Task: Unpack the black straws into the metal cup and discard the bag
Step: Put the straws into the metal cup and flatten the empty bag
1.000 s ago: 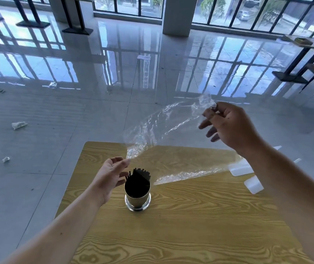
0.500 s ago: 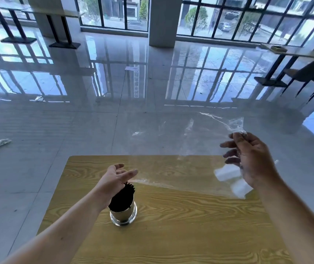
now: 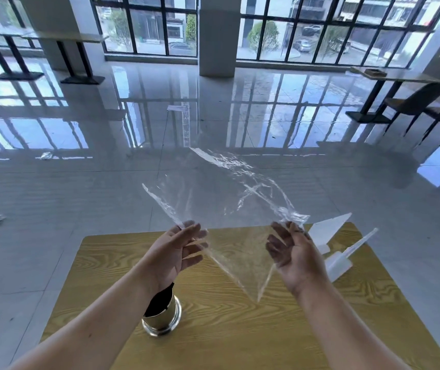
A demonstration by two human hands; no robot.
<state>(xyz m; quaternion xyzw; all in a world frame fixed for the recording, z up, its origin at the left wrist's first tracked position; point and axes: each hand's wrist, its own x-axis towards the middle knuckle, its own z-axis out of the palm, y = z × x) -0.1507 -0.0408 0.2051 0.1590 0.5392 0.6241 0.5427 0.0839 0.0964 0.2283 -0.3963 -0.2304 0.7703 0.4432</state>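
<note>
The fingers [image 3: 191, 228] of our left hand [image 3: 175, 253] pinch one corner of the crinkled clear plastic bag [image 3: 229, 198], and our right hand [image 3: 295, 259] grips the opposite corner, the bag spread in the air between them. Below our left wrist the round shiny metal cup [image 3: 164, 320] stands on the wood-grain tabletop [image 3: 240, 329], filled with thin black straws [image 3: 160, 303].

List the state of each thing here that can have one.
Bag: empty, spread in the air above the table.
Cup: upright on the table, full.
Straws: standing in the cup.
Left hand: pinches the bag's left edge.
Right hand: pinches its right corner.
</note>
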